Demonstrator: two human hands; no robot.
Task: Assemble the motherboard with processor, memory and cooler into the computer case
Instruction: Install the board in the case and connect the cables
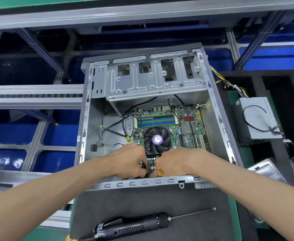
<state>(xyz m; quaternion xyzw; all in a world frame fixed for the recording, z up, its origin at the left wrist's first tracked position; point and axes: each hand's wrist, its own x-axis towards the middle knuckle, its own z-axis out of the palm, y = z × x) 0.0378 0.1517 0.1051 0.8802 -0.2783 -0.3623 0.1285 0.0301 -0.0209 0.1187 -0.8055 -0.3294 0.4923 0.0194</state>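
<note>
An open grey computer case (94, 119) lies on a dark mat. Inside it sits the green motherboard (189, 134) with blue and green memory slots (155, 121) and a black cooler fan (157, 140) carrying a purple label. My left hand (130, 159) and my right hand (175, 162) are both down at the board's near edge, just in front of the cooler. Their fingers are curled around the board's edge and a small black cable there. What the fingertips hold is partly hidden.
An electric screwdriver (134, 226) lies on the mat (186, 202) in front of the case. A grey power supply (257, 117) with loose wires rests on black foam at the right. A metal side panel (268, 169) lies beside it. Roller conveyor rails (33, 96) run at the left.
</note>
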